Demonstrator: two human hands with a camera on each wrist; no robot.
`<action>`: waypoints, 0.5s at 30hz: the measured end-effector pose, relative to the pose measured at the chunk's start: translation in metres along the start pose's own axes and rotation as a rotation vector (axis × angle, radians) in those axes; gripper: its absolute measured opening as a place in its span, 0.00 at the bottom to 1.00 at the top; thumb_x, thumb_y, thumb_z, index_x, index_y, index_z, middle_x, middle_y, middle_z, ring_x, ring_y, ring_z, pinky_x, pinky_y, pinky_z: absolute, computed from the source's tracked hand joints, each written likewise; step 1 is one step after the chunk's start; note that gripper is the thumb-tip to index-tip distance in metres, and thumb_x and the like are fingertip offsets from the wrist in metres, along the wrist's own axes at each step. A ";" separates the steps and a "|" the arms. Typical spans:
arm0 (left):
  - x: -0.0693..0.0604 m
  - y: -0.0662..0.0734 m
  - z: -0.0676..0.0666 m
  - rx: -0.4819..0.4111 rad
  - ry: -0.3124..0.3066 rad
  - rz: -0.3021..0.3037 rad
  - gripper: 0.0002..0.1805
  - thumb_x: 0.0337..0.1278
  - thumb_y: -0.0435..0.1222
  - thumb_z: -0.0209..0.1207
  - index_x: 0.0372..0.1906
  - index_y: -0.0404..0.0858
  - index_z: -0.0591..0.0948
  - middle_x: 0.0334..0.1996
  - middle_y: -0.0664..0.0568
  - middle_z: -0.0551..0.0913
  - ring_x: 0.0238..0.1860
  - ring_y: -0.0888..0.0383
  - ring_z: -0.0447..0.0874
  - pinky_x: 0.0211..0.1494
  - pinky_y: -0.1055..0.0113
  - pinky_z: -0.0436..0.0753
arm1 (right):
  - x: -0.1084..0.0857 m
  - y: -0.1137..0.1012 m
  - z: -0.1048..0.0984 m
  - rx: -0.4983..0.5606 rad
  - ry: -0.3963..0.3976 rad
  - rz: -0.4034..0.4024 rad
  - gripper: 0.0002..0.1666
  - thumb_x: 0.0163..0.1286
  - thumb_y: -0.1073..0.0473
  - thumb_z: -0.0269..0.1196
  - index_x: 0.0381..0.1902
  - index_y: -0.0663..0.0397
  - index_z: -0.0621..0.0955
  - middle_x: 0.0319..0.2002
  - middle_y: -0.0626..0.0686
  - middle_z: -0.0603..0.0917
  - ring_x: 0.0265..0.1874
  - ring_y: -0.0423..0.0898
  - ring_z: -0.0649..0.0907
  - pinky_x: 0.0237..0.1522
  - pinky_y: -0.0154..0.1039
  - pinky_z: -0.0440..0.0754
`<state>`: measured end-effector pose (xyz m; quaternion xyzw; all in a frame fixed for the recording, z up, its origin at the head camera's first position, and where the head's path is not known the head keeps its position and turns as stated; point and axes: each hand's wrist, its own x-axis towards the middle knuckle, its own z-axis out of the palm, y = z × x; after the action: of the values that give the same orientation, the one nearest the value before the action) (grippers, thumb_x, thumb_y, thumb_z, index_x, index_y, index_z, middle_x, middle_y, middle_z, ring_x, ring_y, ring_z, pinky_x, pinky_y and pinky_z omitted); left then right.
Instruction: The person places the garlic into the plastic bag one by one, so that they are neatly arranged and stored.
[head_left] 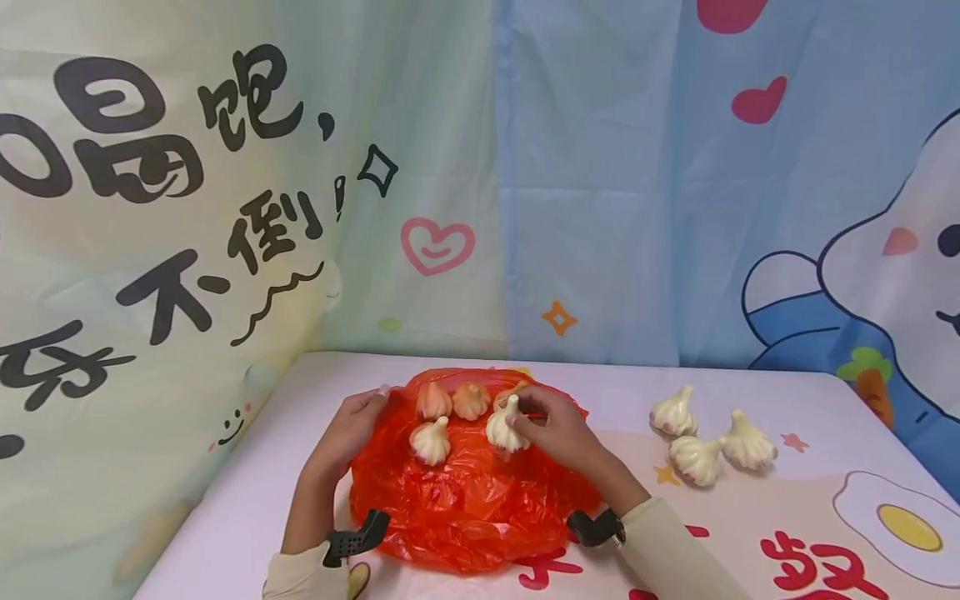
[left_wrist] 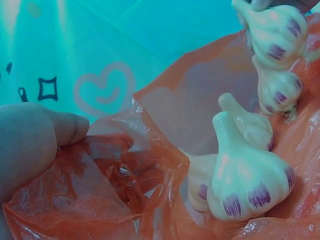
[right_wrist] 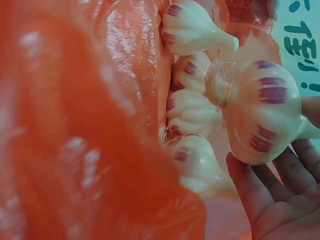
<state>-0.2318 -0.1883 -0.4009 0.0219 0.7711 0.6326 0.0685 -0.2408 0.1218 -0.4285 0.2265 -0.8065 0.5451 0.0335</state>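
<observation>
A red plastic bag [head_left: 465,508] lies spread on the table with several garlic bulbs on it. My left hand [head_left: 355,427] pinches the bag's left edge; in the left wrist view the thumb of the left hand [left_wrist: 35,140] presses on the film. My right hand [head_left: 558,429] holds a white garlic bulb [head_left: 506,427] by its stem over the bag; the right wrist view shows the held bulb [right_wrist: 262,112] between thumb and fingers of the right hand [right_wrist: 287,200]. Another bulb [head_left: 431,442] sits at the left, in front of two bulbs tinted by the film.
Three garlic bulbs [head_left: 696,460] lie grouped on the table [head_left: 600,392] to the right of the bag. A printed curtain [head_left: 585,208] hangs behind. A partly hidden brownish oval [head_left: 359,578] shows beside the left sleeve at the front edge.
</observation>
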 end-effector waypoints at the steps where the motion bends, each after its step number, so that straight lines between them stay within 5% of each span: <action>1: 0.000 0.000 0.000 0.003 0.001 0.003 0.25 0.71 0.54 0.48 0.58 0.41 0.79 0.48 0.45 0.83 0.46 0.42 0.84 0.45 0.51 0.84 | 0.001 0.000 0.001 -0.006 -0.001 -0.002 0.17 0.67 0.59 0.66 0.50 0.61 0.79 0.45 0.52 0.82 0.47 0.52 0.83 0.49 0.44 0.82; 15: 0.001 0.002 0.001 -0.006 -0.029 0.011 0.25 0.74 0.52 0.46 0.57 0.37 0.79 0.46 0.41 0.83 0.44 0.40 0.84 0.44 0.50 0.84 | 0.020 -0.003 0.022 -0.032 -0.051 -0.016 0.14 0.67 0.59 0.65 0.47 0.61 0.80 0.43 0.52 0.82 0.44 0.51 0.82 0.52 0.49 0.81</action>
<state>-0.2323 -0.1869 -0.3994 0.0350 0.7681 0.6348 0.0762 -0.2538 0.0950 -0.4288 0.2463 -0.8139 0.5258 0.0212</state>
